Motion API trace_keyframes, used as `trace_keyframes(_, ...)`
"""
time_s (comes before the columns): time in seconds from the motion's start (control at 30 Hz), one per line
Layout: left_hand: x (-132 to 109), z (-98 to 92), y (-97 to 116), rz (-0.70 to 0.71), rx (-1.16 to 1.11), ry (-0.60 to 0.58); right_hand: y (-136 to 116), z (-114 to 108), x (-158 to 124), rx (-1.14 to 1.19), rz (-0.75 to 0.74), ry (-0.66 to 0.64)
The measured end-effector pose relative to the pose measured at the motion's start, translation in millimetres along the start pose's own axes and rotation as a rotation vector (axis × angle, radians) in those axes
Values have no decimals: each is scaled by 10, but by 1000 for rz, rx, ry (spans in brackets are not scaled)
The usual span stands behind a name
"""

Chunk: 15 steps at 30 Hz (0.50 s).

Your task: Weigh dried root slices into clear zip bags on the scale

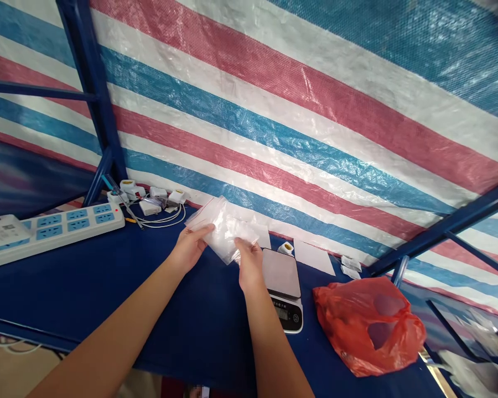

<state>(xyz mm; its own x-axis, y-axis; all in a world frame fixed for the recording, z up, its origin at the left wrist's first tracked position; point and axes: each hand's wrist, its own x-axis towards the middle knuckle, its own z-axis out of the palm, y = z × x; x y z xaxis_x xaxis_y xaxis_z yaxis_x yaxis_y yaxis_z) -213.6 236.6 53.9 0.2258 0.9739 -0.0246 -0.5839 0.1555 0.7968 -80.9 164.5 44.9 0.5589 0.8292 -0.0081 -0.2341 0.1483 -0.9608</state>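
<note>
Both of my hands hold clear plastic zip bags point(221, 235) above the blue table. My left hand point(192, 243) pinches the left edge, thumb on top. My right hand point(249, 255) grips the right side, its thumb pressed on the plastic. The bags look flat and shiny; whether anything is inside, or how many there are, I cannot tell. Just right of my right hand stands a digital kitchen scale point(281, 273) with a grey plate and a black display panel, partly hidden by my forearm.
A long white power strip point(58, 228) lies at the left, with white chargers and cables point(151, 202) behind it. To the right are a red plastic bag point(369, 326), white paper point(314, 256), a small white roll point(286, 247) and small packets point(351, 266). Striped tarpaulin point(274, 132) walls the back.
</note>
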Motion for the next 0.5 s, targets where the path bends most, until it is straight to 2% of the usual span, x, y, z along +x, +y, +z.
trace_keyframes(0.1,67,-147,65,44,177,-20,-30,-88,43,-83,-78,58)
trace_keyframes(0.27,148,-358,127,97,483,-213,-38,-154,69,-196,-199,36)
trace_keyframes(0.5,197,-511,170,121,751,-141,248,-99,95,-350,-220,26)
